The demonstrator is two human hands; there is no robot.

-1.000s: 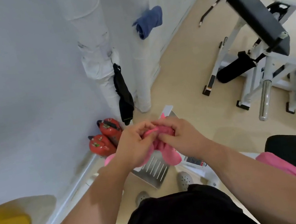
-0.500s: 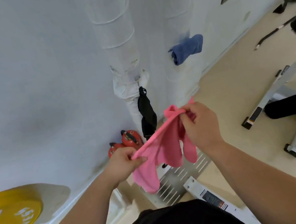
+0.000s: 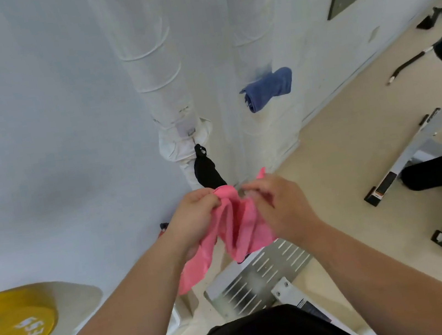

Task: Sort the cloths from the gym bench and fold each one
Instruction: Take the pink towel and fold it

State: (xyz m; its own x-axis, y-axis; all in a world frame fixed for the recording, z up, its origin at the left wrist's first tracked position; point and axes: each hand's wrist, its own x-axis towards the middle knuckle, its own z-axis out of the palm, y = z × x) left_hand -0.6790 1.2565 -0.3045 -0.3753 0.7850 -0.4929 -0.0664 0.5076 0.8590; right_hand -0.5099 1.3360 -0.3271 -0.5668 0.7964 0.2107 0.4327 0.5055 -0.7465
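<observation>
Head view shows your left hand (image 3: 193,221) and right hand (image 3: 276,210) each in a closed grip on the pink cloth (image 3: 235,228), held mid-air before you, probably to find its corners for folding.

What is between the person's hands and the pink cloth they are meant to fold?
Nothing visible. The left hand and right hand both grip the pink cloth directly at its top edge, and it hangs free in the air below them.
</observation>
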